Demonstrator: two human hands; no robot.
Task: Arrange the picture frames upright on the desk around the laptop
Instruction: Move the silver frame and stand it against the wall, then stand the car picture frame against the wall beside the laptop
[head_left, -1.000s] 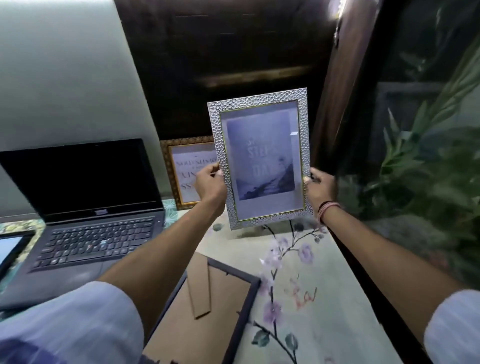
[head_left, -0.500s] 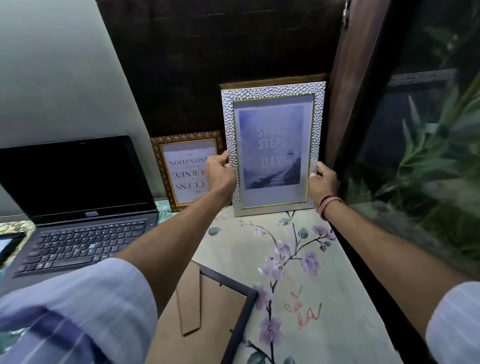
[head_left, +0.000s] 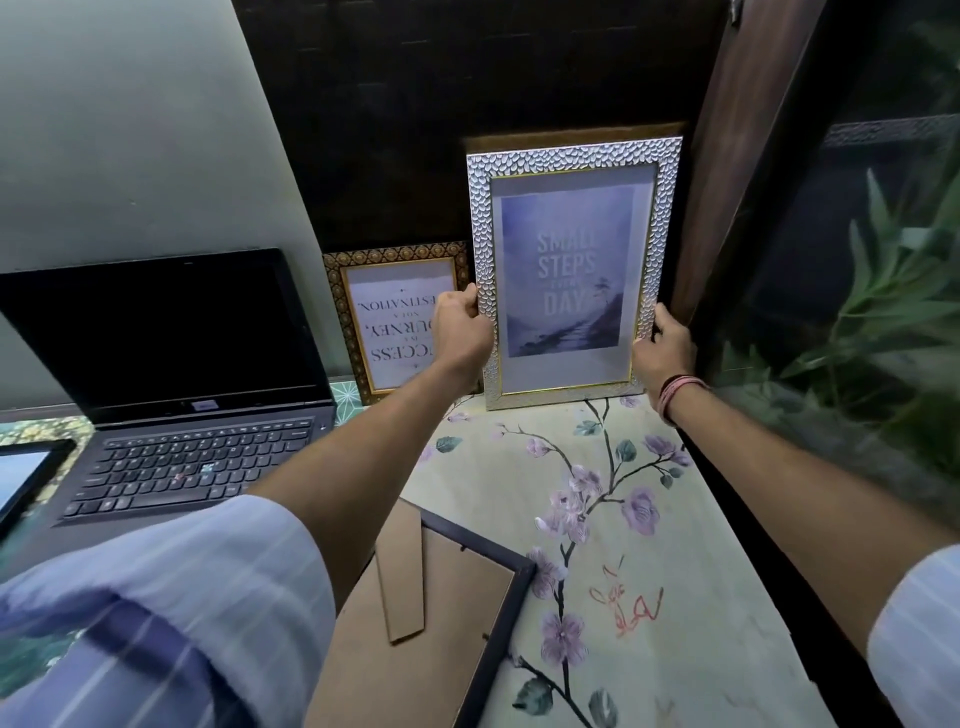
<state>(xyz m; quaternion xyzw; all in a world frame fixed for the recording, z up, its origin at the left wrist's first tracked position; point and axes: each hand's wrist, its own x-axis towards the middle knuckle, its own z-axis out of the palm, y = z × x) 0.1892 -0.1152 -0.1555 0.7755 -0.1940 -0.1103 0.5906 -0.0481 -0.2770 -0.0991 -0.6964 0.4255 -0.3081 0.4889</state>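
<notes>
A silver hammered frame with a purple "Small steps every day" print stands upright at the back right of the desk, its lower edge on the floral cloth. My left hand grips its left side and my right hand grips its lower right side. A gold ornate frame stands just left of it against the dark wall, its text upside down. An open black laptop sits to the left. A dark frame lies face down near me, its cardboard back and stand showing.
A dark wooden post rises right beside the silver frame. Green plants show behind glass on the right. Another dark-framed picture lies at the far left edge beside the laptop.
Both hands lowered the silver frame from mid-air and moved it back toward the wall; its bottom edge now rests on the cloth beside the gold frame.
</notes>
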